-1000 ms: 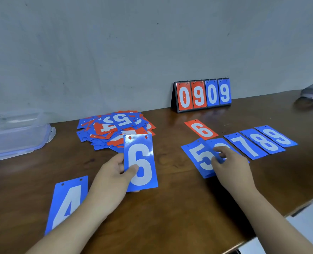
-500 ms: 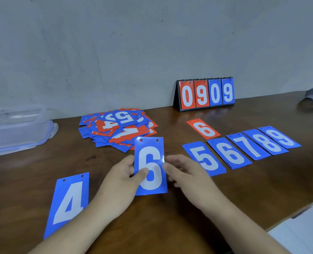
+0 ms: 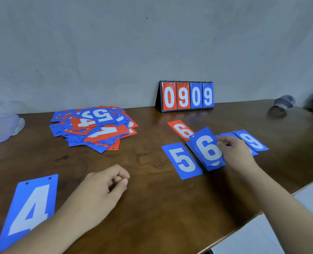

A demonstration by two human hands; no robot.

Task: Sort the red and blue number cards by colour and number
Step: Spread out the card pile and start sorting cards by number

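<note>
Blue 6 card [image 3: 208, 150] pinched in my right hand [image 3: 238, 154] over matching 6 stack [image 3: 214, 167], centre-right; left hand [image 3: 100, 189] loosely curled, empty.

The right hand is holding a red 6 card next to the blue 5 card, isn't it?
Not quite: the right hand holds a blue 6 card, not a red one. The head view shows it held next to the blue 5 card; the red 6 card lies flat behind it.
</note>
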